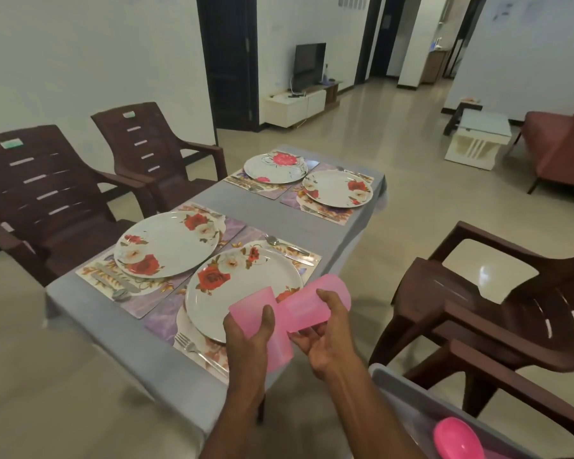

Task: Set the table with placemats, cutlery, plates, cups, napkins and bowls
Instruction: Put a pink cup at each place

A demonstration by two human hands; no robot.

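A long table with a grey cloth (262,210) carries several floral placemats, each with a white flowered plate and cutlery. The nearest plate (242,289) lies just ahead of my hands. My left hand (249,339) grips an upright pink plastic cup (259,313). My right hand (325,339) holds a second pink cup (315,303) lying sideways, its base toward the first cup. Both cups hover over the table's near right corner. A fork (193,349) rests on the nearest placemat (166,321), and a spoon (274,240) and knife lie at its far side.
Dark brown plastic chairs stand left of the table (47,200) and to its right (494,309). A grey bin (408,399) at the lower right holds a pink bowl (458,438). Beyond are a TV stand, a white low table and a red sofa.
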